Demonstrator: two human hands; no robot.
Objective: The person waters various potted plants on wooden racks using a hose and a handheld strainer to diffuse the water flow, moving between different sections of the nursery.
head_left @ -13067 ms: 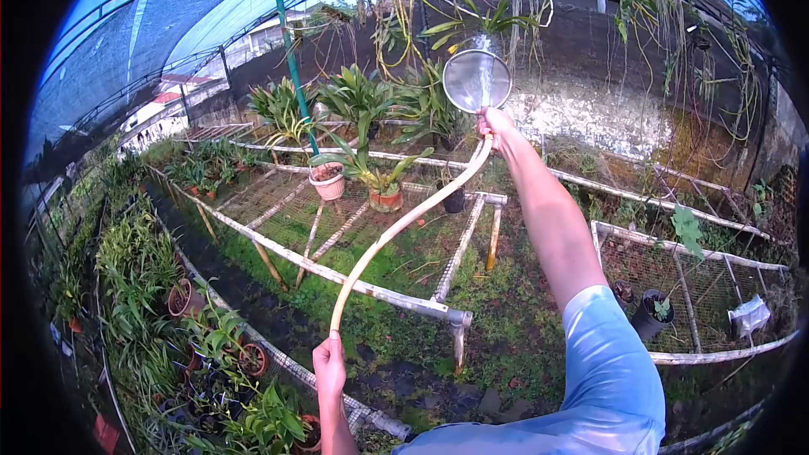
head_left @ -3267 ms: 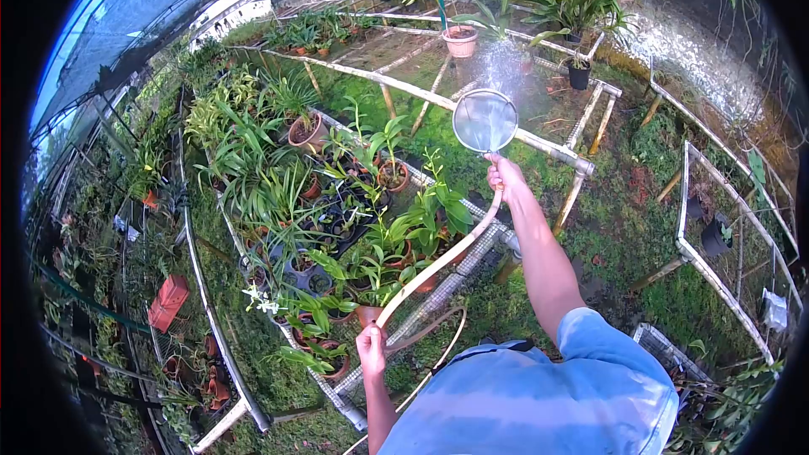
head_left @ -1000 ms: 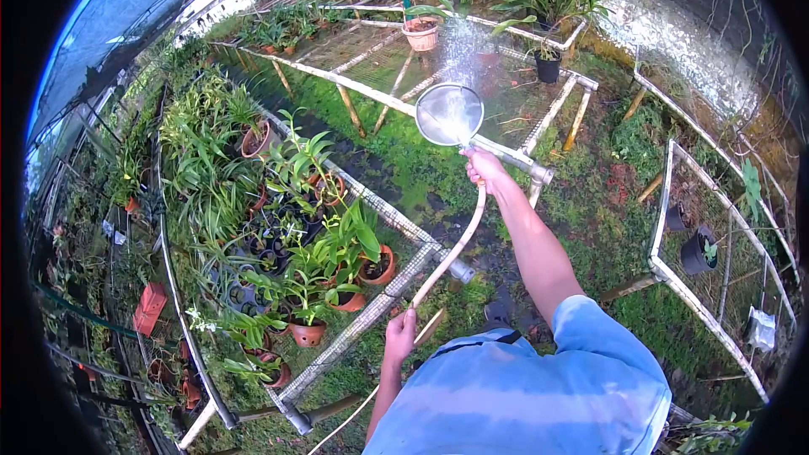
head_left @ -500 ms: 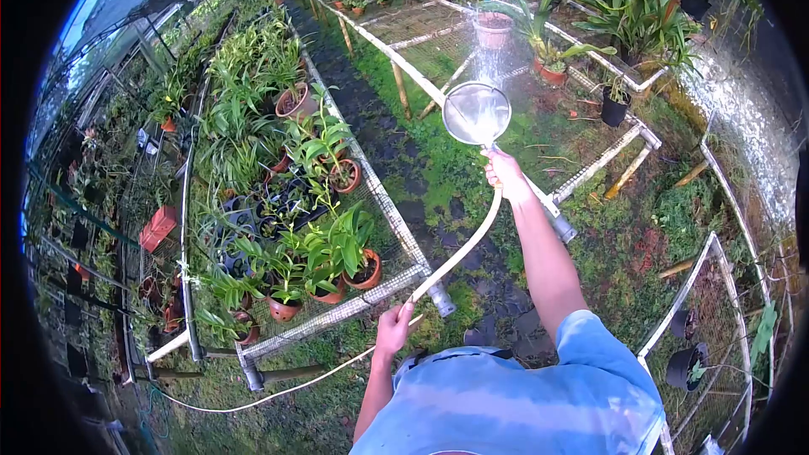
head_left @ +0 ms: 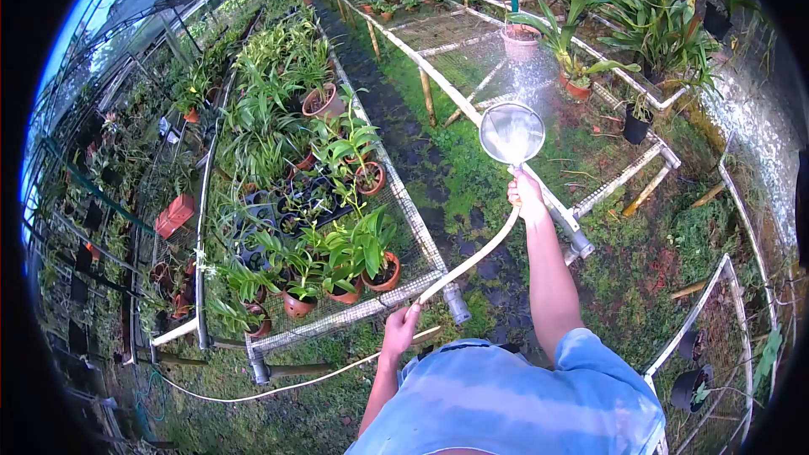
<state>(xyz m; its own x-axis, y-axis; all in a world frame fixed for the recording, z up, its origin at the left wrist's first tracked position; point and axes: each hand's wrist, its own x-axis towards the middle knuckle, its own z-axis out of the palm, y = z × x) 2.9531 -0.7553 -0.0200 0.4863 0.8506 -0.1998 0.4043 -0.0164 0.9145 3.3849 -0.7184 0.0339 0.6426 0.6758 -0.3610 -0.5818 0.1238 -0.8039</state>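
My right hand [head_left: 527,192] is closed around the neck of a round, wide spray head [head_left: 512,132]. Water streams from it, away from me, towards a pink pot [head_left: 521,40] on the mesh bench ahead. A pale hose [head_left: 476,261] curves from that hand down to my left hand [head_left: 400,330], which grips it low in front of my body. Beyond the left hand, thin hose [head_left: 295,387] trails across the grass to the left. Nearest to the left hand are potted plants, among them a terracotta pot [head_left: 383,273] on the left bench.
The left bench has a white pipe frame [head_left: 354,318] and carries several leafy pots. A mossy path [head_left: 413,194] runs between the benches. On the right are a black pot [head_left: 638,122], a terracotta pot [head_left: 577,88] and a low mesh frame [head_left: 687,316]. A red-orange planter [head_left: 174,216] stands far left.
The view has shifted, so the benches and pots appear farther right and slightly lower. The spray head sits a little more to the right relative to the pink pot. Both hands keep their grip.
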